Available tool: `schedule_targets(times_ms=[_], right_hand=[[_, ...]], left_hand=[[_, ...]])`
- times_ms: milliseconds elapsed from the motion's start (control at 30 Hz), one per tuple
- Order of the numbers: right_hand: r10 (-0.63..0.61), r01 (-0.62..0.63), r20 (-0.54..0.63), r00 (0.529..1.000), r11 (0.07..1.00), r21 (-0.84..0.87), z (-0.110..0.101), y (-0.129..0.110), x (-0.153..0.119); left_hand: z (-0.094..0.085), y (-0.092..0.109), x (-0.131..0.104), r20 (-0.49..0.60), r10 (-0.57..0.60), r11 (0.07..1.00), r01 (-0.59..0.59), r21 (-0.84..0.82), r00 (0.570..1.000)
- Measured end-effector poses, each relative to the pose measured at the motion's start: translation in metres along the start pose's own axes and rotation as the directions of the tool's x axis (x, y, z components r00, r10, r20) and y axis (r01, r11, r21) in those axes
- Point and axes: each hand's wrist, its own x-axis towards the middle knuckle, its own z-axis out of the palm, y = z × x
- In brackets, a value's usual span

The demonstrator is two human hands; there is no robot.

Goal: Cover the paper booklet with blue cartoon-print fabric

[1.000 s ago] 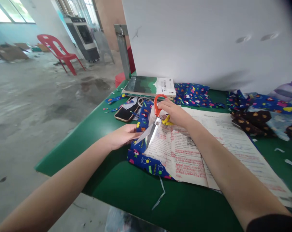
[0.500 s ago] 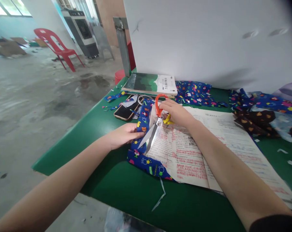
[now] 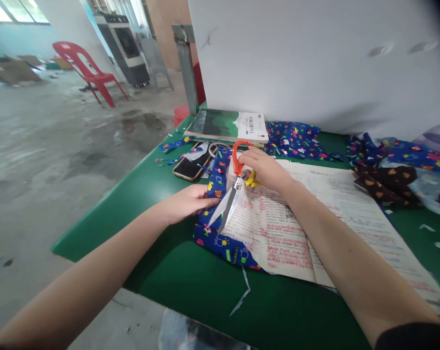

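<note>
My right hand [image 3: 265, 169] grips a pair of scissors [image 3: 237, 187] with one orange and one yellow handle loop. Their blades are parted and point down and left over a blue printed sheet [image 3: 223, 250] with colourful animal and paw patterns. That sheet is folded over the left and lower edges of an open booklet [image 3: 278, 233], whose printed pages carry red and blue handwriting. At the left fold, my left hand [image 3: 188, 201] pinches the sheet between thumb and fingers, close beside the blades. Part of the booklet is hidden under my right forearm.
A phone [image 3: 190, 166] with scraps on it lies beyond my left hand. Behind it are stacked books [image 3: 220, 127]. More blue printed pieces [image 3: 292, 141] and a brown patterned piece [image 3: 383, 182] lie along the white panel [image 3: 314, 63]. The green table's [image 3: 106, 223] edge runs along the left.
The view has shifted very slightly. The scissors have moved very little, blades still apart, and my left hand keeps its pinch on the sheet.
</note>
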Motion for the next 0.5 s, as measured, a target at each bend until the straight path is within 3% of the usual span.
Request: schedule_targets(times_ms=[500], right_hand=[[-0.010,0.010,-0.014,1.000,0.998,-0.056,0.0043,-0.0014,0.0020]], left_hand=[[0.0020,0.0020,-0.0006,0.005,0.011,1.000,-0.011,0.011,1.000]])
